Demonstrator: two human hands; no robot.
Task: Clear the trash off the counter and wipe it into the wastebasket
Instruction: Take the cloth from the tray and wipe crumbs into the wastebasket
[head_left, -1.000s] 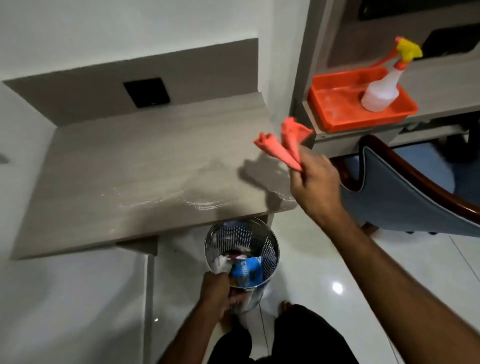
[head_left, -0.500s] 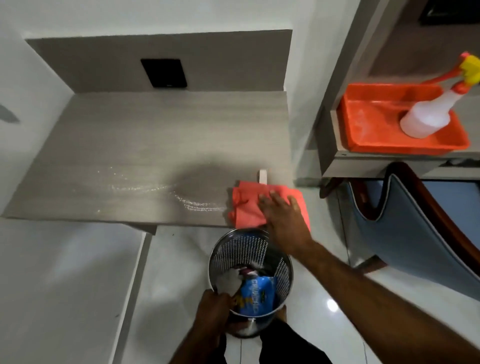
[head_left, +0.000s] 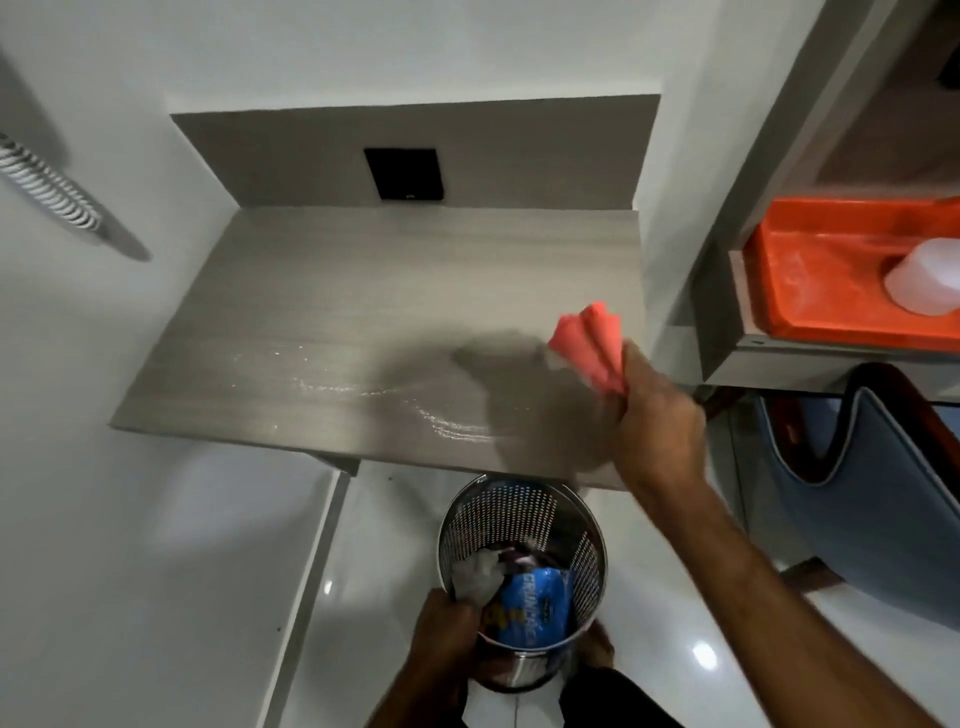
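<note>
Counter nearly clear, wiping under way

The grey counter shows no trash, only wet streaks near its front edge, so a few passes probably remain. The right hand is closed around a bunched pink cloth raised over the right end. The left hand grips the rim of the wastebasket, with wrappers inside, on the glossy white floor below.

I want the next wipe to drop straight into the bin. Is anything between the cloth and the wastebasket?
Nothing visible. The cloth is bunched in the right hand above the bare counter; the wastebasket, gripped by the left hand, sits open below the edge.
</note>
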